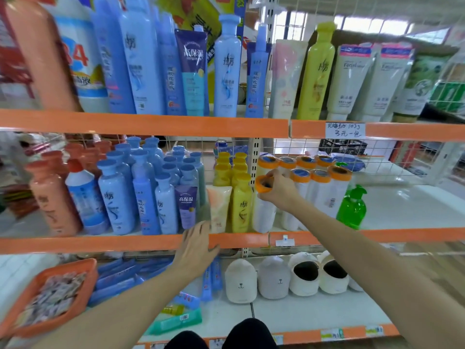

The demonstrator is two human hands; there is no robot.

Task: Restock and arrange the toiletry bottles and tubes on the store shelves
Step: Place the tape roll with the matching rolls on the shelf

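My right hand (276,190) grips the top of a white roll with an orange cap (263,212) at the front of the middle shelf, beside several more of the same rolls (319,190). My left hand (196,248) lies open with straight fingers on the orange front edge of the middle shelf (100,243), just below a purple tube (186,207) and a peach-white tube (219,207). Yellow bottles (240,205) stand between the tubes and the roll. Blue bottles (141,190) and salmon bottles (50,197) fill the shelf's left part.
The top shelf holds tall blue bottles (141,64), a yellow-green bottle (317,71) and white tubes (352,79). A green pump bottle (352,207) stands right of the rolls. Below lie an orange basket (88,268), blue packs (120,278) and plush slippers (276,275).
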